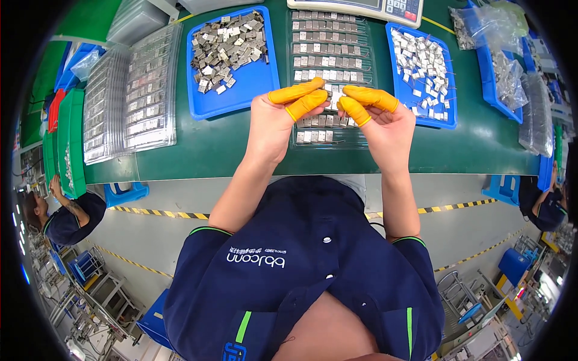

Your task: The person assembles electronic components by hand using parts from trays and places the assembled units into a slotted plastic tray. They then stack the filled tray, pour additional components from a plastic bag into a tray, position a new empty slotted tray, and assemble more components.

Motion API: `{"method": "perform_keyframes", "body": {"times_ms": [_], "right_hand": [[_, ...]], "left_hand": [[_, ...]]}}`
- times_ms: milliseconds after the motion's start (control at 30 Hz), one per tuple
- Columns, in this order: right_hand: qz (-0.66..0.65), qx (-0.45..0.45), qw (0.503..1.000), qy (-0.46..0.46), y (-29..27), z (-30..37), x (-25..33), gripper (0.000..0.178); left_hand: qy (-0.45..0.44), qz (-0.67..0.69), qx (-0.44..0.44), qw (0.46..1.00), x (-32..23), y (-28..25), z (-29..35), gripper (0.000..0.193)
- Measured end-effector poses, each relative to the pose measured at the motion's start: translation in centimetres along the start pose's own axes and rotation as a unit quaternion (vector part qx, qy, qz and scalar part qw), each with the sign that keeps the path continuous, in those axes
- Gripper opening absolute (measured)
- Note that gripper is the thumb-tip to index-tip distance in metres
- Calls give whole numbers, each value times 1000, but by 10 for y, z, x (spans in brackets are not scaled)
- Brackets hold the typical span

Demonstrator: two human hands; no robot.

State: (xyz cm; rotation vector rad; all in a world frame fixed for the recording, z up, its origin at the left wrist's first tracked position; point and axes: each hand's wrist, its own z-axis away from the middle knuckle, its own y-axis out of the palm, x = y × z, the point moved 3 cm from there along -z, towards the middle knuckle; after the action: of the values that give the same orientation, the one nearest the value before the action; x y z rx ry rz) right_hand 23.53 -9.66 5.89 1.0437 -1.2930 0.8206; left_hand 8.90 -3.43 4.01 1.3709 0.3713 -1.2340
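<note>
My left hand (274,123) and my right hand (385,123), both in yellow finger cots on thumb and index finger, meet over a clear plastic tray (337,144). The fingertips of each are pinched together, almost touching each other. Whatever small pieces they hold are too small to tell from the parts behind them. Rows of small silver metal connectors (314,136) with thin wires fill the clear tray. Left of it, a blue tray (226,108) holds loose silver metal pieces (226,45). Another blue tray (445,123), on the right, holds small white parts (418,57) with short wires.
Stacked clear trays (129,102) stand at the left, beside green bins (71,144). A digital scale (391,9) sits at the far edge of the green table (205,159). Bagged parts (509,72) lie at the right. Other people (72,219) work at both sides.
</note>
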Motion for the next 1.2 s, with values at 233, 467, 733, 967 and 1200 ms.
{"method": "perform_keyframes", "body": {"times_ms": [233, 467, 733, 967, 1200], "right_hand": [[152, 7, 987, -48, 0, 3, 5, 17], [-24, 106, 987, 116, -10, -1, -4, 24], [-75, 85, 985, 130, -11, 8, -13, 19], [33, 76, 990, 112, -18, 25, -22, 15], [56, 57, 992, 96, -21, 27, -17, 11]], "left_hand": [[59, -123, -14, 991, 0, -1, 7, 22], [-31, -62, 69, 995, 0, 6, 13, 27], [-37, -50, 112, 992, 8, 6, 9, 25], [-71, -73, 120, 988, 23, -4, 18, 24], [-67, -86, 149, 983, 24, 0, 17, 29]]}}
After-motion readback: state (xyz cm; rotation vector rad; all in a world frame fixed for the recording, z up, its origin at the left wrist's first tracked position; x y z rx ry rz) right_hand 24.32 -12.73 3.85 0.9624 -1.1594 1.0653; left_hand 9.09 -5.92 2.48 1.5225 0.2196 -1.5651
